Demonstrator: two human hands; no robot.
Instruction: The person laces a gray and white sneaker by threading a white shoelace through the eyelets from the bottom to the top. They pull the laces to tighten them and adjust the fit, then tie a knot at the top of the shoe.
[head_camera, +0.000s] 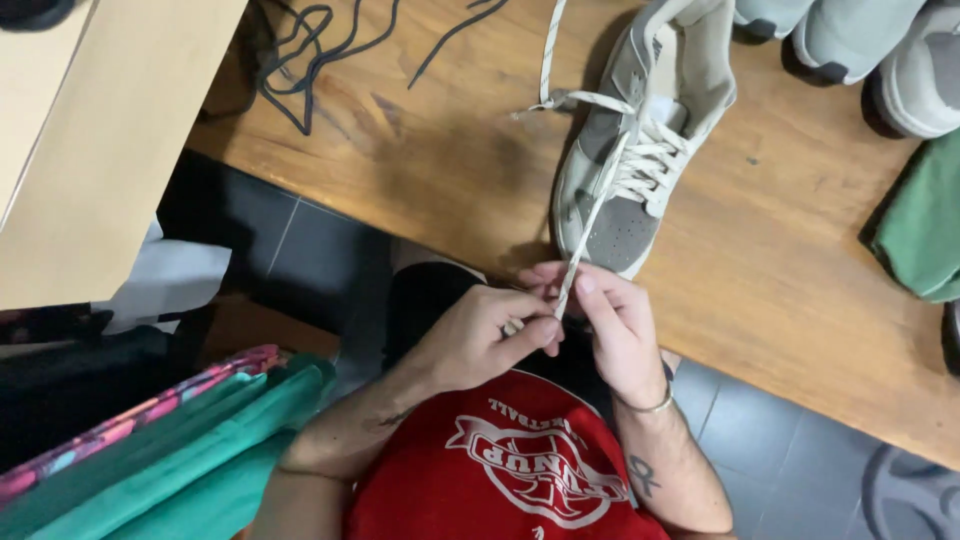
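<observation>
A grey and white sneaker (633, 140) lies on the wooden table (780, 260), toe toward me, partly laced with a cream lace (592, 215). One end of that lace runs from the eyelets down to my hands at the table's near edge. My left hand (480, 335) and my right hand (618, 325) pinch the lace's end together, fingertips touching. A second lace end (548, 60) trails up past the shoe's heel.
Dark loose laces (300, 60) lie at the table's back left. More grey shoes (860, 45) stand at the back right, with a green cloth (925, 225) below them. A pale box (100, 140) is at left, green fabric (180, 460) lower left, and dark tiled floor beneath.
</observation>
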